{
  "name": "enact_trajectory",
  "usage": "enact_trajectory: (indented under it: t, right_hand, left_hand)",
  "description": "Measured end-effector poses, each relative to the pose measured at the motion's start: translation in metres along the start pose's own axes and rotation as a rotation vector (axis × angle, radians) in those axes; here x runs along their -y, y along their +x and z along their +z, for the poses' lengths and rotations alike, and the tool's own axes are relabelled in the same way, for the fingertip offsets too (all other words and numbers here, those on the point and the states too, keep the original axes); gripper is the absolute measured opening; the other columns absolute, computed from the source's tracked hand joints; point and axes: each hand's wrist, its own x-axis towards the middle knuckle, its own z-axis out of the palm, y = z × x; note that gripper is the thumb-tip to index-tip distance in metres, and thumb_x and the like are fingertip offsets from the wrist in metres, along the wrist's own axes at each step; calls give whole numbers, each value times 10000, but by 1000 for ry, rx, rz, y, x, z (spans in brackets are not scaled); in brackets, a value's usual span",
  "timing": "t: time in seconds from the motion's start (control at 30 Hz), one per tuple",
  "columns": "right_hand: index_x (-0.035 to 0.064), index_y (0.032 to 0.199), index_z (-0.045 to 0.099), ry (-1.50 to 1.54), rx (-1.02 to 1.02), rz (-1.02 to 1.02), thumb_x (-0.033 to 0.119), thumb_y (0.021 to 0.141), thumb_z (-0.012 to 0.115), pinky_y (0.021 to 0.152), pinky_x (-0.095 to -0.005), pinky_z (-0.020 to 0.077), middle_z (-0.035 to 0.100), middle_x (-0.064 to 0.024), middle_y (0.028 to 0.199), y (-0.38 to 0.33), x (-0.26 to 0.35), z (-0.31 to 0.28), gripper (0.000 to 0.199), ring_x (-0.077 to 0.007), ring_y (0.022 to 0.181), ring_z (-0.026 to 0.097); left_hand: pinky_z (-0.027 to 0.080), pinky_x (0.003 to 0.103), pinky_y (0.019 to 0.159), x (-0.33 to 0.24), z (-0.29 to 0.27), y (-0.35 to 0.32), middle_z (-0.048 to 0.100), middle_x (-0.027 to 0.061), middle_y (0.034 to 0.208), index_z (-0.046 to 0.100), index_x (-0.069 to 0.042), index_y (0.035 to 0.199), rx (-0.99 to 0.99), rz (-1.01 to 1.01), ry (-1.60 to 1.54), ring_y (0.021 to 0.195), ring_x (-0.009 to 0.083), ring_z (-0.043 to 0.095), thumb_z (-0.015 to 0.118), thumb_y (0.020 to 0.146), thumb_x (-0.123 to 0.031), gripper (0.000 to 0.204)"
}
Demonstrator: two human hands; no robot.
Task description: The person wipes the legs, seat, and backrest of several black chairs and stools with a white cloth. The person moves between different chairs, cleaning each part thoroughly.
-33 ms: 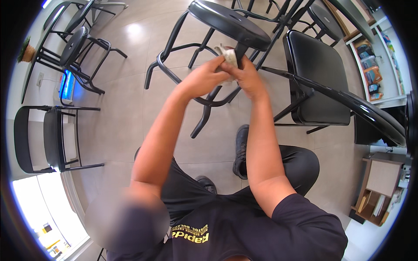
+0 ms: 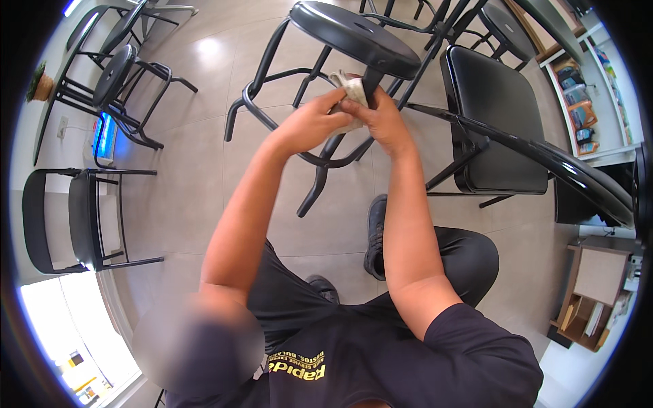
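1. Stool (image 2: 343,39): black, straight ahead of the person; round seat (image 2: 364,44) slants upper left to lower right along its long axis, legs splaying down and left.
2. Cloth (image 2: 355,87): pale, bunched against 1 leg (image 2: 371,79) just under the seat.
3. Left hand (image 2: 314,124): closed on cloth, forearm (image 2: 246,204) angled up and right.
4. Right hand (image 2: 386,124): meets left, fingers by the leg, tips hidden, thumb over cloth; forearm (image 2: 409,217) nearly straight up the view.

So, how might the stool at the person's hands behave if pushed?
The stool probably wouldn't tip easily, as its legs spread outward. It may be light for its size, being mostly open tubing. It could slide, since the floor looks smooth.
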Motion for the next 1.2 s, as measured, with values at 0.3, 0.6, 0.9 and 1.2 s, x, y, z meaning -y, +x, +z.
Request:
enact_trajectory:
  t: [0.3,0.6,0.9,1.2]
  right_hand:
    - [5,1285,676,-147,57,37,299,891,863,909,-324,539,725,-70,1116,1,-4,-13,526,-160,1006,675]
    - [-14,1290,667,339,46,112,372,990,747,1008,-379,525,720,-85,1171,-3,-25,-34,495,-186,1081,682]
    - [84,1356,605,892,-133,-18,344,996,679,1108,-520,432,657,-60,1334,1,-13,-6,450,-261,1244,604]
    - [70,982,571,-442,-659,-454,62,878,735,924,-444,474,505,-154,1210,-11,-29,64,194,-323,1098,553]
  left_hand:
    - [498,345,920,44,-6,15,648,98,1208,696,26,1200,-208,124,-97,1031,223,636,638,1030,-246,326]
    - [415,411,902,80,-8,-21,708,37,861,778,-134,855,-14,156,959,901,268,654,537,1019,-618,564]
    - [386,390,739,109,-3,-31,604,-4,618,681,-134,636,-67,296,1063,674,222,611,597,985,-612,597]
    - [420,424,669,117,13,-22,638,17,602,710,-160,635,-89,267,1067,651,246,650,587,1004,-518,529]
